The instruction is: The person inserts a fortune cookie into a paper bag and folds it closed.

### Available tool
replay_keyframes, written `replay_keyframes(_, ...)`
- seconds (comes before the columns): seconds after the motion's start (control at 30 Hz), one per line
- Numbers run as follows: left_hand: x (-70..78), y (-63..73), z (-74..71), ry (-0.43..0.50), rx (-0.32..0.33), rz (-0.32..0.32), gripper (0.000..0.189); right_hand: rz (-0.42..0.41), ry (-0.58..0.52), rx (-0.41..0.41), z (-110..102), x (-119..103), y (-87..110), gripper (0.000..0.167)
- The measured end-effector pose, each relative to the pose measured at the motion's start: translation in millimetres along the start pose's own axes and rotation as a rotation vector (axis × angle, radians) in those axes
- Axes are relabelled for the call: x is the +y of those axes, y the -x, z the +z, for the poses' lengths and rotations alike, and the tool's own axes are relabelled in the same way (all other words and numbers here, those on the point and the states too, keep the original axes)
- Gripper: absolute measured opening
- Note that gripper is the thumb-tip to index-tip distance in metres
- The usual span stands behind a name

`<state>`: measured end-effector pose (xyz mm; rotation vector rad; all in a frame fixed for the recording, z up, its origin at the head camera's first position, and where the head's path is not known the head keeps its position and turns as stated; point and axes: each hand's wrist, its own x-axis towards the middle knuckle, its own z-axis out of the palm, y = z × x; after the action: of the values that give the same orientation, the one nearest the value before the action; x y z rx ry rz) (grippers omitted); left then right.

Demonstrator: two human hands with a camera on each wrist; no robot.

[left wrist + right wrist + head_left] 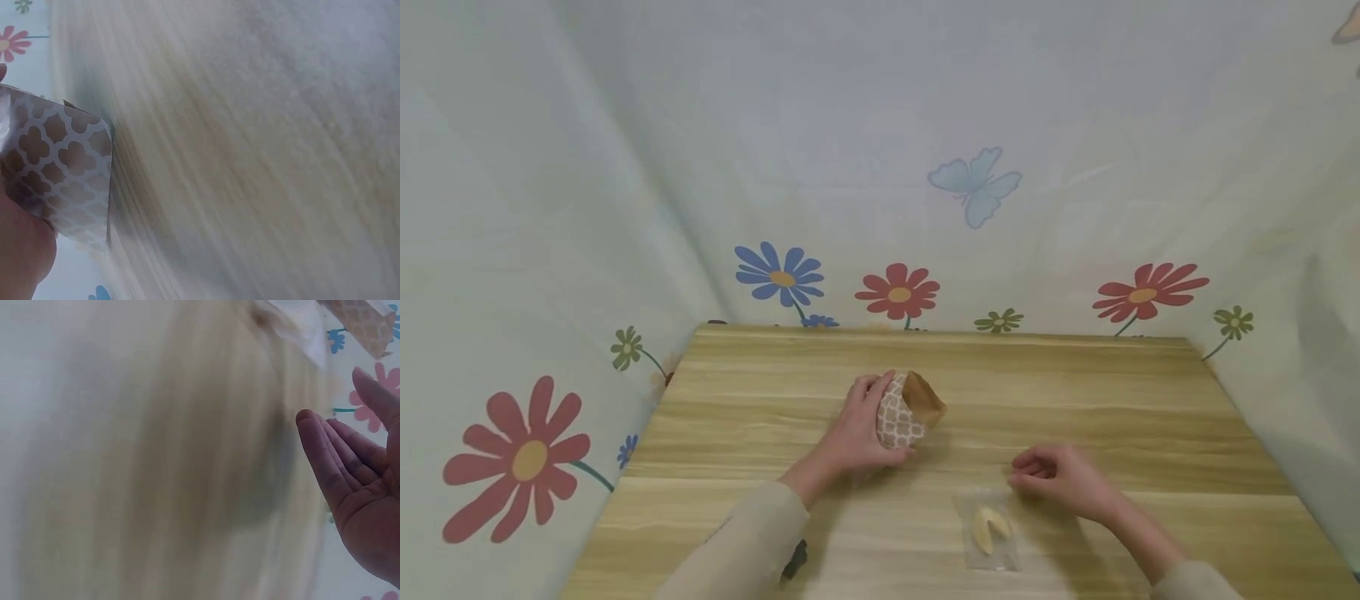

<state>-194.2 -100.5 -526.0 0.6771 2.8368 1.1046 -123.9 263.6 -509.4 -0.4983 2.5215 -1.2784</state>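
Observation:
My left hand [857, 425] grips a small brown paper bag [897, 419] with a white lattice pattern, fingers on the far side and thumb at the near side. The bag's open mouth faces right, showing plain brown paper inside. In the left wrist view, the patterned side of the bag [65, 159] fills the left edge. My right hand [1067, 482] is held over the table with nothing in it, fingers loosely bent in the head view and the palm showing in the right wrist view. Just left of it lies a fortune cookie [987, 532] in a clear plastic wrapper.
The wood-grain table [1075, 383] meets a pale cloth backdrop [850, 167] printed with flowers and a butterfly. A small dark object [794, 560] lies beside my left sleeve, partly hidden by it.

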Motion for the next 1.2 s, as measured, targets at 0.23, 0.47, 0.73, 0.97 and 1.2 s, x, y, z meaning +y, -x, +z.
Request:
replay_keyframes(0.23, -0.7, -3.5, -1.0, -0.022, -0.035, -0.004, 0.129, 0.013, -0.145, -0.035, 19, 12, 12.4, 0.029)
replay_keyframes(0.47, -1.4, -6.2, 0.6, -0.05, -0.046, 0.018, 0.129, 0.032, -0.216, -0.011, 35, 7, 12.3, 0.024)
replay_keyframes(0.73, -1.8, -6.7, 3.3, -0.062, -0.05, 0.045, 0.128, 0.036, -0.268, -0.017, 47, 2, 7.9, 0.017)
replay_keyframes(0.97, -2.1, -6.2, 2.5, -0.066, -0.053, 0.049, 0.128, 0.008, -0.216, -0.008, 54, -7, 1.3, 0.018)
replay_keyframes(1.2, -1.9, -5.1, 2.1, -0.059, -0.053, 0.055, 0.127, -0.018, -0.113, -0.008, 60, -11, -6.6, 0.017)
